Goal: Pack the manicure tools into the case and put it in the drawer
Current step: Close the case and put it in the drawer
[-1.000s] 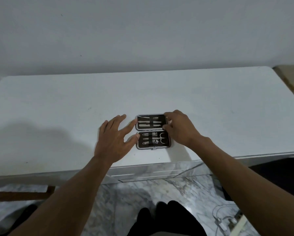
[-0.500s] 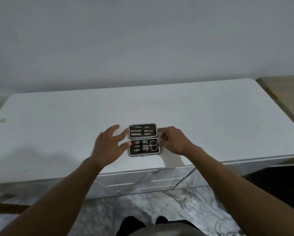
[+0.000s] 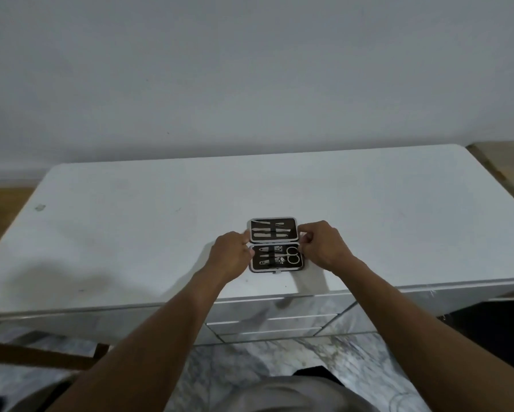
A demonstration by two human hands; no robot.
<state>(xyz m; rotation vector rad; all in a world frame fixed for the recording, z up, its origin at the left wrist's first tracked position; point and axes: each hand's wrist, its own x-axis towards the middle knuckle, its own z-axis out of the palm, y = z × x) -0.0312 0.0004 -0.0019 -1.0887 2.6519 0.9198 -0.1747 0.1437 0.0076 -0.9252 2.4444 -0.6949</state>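
Now our left hand (image 3: 230, 254) and right hand (image 3: 324, 245) have closed in from splayed to pinching the open case (image 3: 276, 244) at centre frame, tools seated, ready to fold.

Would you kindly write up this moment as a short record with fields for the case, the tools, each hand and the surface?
case: manicure case, lying open flat near the front edge of the top
tools: metal tools strapped in the far half; scissors and other pieces in the near half
left hand: left hand at the case's left edge, by the hinge line
right hand: right hand at the right edge, fingers curled
surface: white cabinet top
drawers: drawer fronts below, shut
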